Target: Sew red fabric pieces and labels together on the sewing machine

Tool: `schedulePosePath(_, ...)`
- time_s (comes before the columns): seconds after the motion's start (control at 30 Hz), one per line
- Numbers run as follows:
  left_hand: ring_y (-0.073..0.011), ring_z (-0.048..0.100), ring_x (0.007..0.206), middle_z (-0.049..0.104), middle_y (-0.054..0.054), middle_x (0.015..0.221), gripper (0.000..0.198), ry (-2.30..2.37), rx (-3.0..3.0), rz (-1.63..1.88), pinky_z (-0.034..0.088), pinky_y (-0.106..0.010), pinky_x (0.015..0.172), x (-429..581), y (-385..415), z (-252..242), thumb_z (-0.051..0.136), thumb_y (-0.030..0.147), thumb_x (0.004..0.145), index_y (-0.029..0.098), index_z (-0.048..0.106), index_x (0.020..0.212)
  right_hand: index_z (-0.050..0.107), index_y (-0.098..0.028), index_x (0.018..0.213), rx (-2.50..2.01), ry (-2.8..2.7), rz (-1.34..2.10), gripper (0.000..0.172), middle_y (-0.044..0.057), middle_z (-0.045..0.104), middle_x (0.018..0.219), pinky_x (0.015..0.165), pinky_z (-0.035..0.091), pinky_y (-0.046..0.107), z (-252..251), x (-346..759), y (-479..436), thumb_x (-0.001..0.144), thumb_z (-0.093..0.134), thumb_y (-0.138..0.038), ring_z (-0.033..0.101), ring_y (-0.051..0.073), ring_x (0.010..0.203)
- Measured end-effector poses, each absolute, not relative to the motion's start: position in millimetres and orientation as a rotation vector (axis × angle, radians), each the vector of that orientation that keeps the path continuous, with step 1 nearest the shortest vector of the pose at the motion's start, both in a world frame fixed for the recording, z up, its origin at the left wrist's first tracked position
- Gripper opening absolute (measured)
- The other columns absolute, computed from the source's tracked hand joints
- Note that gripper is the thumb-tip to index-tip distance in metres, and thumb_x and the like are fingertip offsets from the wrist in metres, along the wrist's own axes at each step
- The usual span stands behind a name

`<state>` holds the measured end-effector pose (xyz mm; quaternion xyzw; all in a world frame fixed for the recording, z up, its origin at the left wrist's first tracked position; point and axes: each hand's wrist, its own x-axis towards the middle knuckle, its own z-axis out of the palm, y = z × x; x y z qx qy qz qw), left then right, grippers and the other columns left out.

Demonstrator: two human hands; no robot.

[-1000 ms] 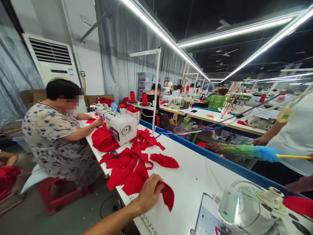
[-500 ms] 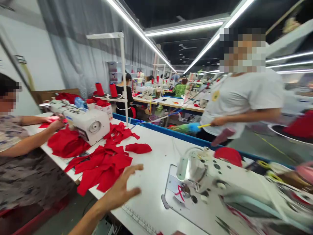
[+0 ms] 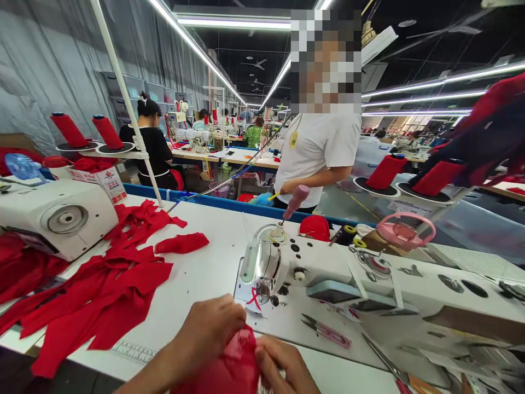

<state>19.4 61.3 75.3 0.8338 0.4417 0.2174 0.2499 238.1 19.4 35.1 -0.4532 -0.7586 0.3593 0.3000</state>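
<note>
My left hand (image 3: 215,328) is closed on the upper left edge of a piece of red fabric (image 3: 233,366), low in the middle of the view. On the fabric's right edge, the fingers of my right hand (image 3: 285,364) pinch it; the lower part runs out of the frame. Just beyond both hands stands the white sewing machine (image 3: 320,262), with a small red strip (image 3: 254,298) by its needle area. A pair of pink-handled thread snips (image 3: 328,331) lies on the machine bed to the right of my hands.
Red fabric pieces (image 3: 123,284) are heaped on the table at left, beside another sewing machine (image 3: 61,216). A screwdriver with a pink handle (image 3: 296,202) stands upright on my machine. Behind the blue table edge stands a person in a white shirt (image 3: 315,153). Red thread cones (image 3: 385,172) are at right.
The view has swung right. My left hand, open and reaching over the table before, is now closed on red fabric. My right hand has come into view, holding the same fabric.
</note>
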Motion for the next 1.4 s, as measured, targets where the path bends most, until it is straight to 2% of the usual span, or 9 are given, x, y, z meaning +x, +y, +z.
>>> schedulePosePath(0.07,-0.0167,0.055,0.073,0.061,-0.002,0.082,0.023,1.224,2.379,0.495,0.034,-0.026,0.065,24.3,88.5,64.9,0.039,0.028,0.099,0.023,0.059,0.088,0.064,-0.022,0.11,-1.161,-2.144,0.481,0.032,0.004,0.063,0.089,0.069,0.049,0.026,33.6,247.0,42.8,0.103,0.034,-0.025,0.06,0.018,0.079)
schedulePosePath(0.17,-0.0176,0.057,0.076,0.063,-0.002,0.086,0.021,1.215,2.394,0.464,0.036,-0.026,0.065,30.1,111.4,35.3,0.042,0.027,0.098,0.022,0.06,0.088,0.053,-0.02,0.135,-1.175,-2.349,-0.038,0.053,0.008,0.062,0.1,0.067,0.048,0.028,21.7,258.5,69.5,0.089,0.035,-0.002,0.058,0.019,0.076)
schedulePosePath(0.27,-0.0181,0.057,0.078,0.062,-0.004,0.09,0.024,1.24,2.386,0.461,0.038,-0.027,0.067,27.6,106.9,18.0,0.037,0.027,0.1,0.022,0.06,0.091,0.049,-0.018,0.139,-1.191,-2.505,-0.212,0.068,0.009,0.061,0.098,0.065,0.044,0.03,8.3,263.3,77.0,0.076,0.039,0.005,0.054,0.019,0.072)
schedulePosePath(0.37,-0.0169,0.057,0.079,0.061,-0.003,0.09,0.026,1.224,2.271,0.491,0.041,-0.027,0.071,16.4,86.8,31.3,0.036,0.027,0.101,0.021,0.06,0.093,0.051,-0.018,0.136,-1.134,-2.535,-0.156,0.062,0.008,0.059,0.091,0.065,0.041,0.031,2.1,263.0,70.3,0.078,0.045,0.0,0.052,0.02,0.074)
schedulePosePath(0.57,-0.0146,0.057,0.081,0.061,0.0,0.088,0.022,1.028,1.919,0.581,0.043,-0.023,0.074,14.0,79.8,84.5,0.049,0.031,0.097,0.023,0.066,0.087,0.053,-0.015,0.133,-1.058,-2.493,-0.06,0.046,0.008,0.057,0.088,0.066,0.037,0.033,6.3,259.0,60.2,0.089,0.041,-0.006,0.049,0.022,0.076)
schedulePosePath(0.73,-0.0172,0.059,0.078,0.066,-0.001,0.085,0.022,1.163,2.176,0.498,0.043,-0.026,0.073,44.8,113.9,60.0,0.05,0.03,0.095,0.024,0.069,0.084,0.061,-0.019,0.098,-1.104,-2.451,-0.022,0.028,0.006,0.055,0.088,0.068,0.033,0.034,7.7,256.8,59.4,0.089,0.039,-0.005,0.047,0.021,0.075)
schedulePosePath(0.8,-0.0186,0.06,0.079,0.067,-0.002,0.085,0.02,1.21,2.216,0.487,0.044,-0.026,0.074,53.2,122.3,45.6,0.051,0.03,0.093,0.024,0.069,0.085,0.059,-0.019,0.093,-1.117,-2.431,-0.03,0.024,0.005,0.055,0.087,0.068,0.032,0.034,6.9,257.0,58.6,0.088,0.042,-0.005,0.046,0.02,0.075)
schedulePosePath(1.13,-0.0196,0.063,0.08,0.07,-0.001,0.086,0.014,1.351,2.18,0.461,0.046,-0.029,0.084,58.1,128.0,32.3,0.049,0.025,0.087,0.023,0.063,0.086,0.059,-0.019,0.097,-1.105,-2.386,-0.022,0.024,0.004,0.059,0.088,0.07,0.028,0.033,6.6,257.2,60.5,0.084,0.047,-0.003,0.048,0.019,0.075)
schedulePosePath(1.4,-0.0185,0.063,0.078,0.07,0.0,0.084,0.011,1.41,2.075,0.449,0.047,-0.028,0.081,61.2,130.8,32.3,0.052,0.025,0.085,0.022,0.062,0.083,0.061,-0.019,0.104,-1.116,-2.383,-0.062,0.029,0.004,0.062,0.093,0.073,0.031,0.033,9.1,258.1,60.5,0.082,0.049,-0.003,0.05,0.018,0.075)
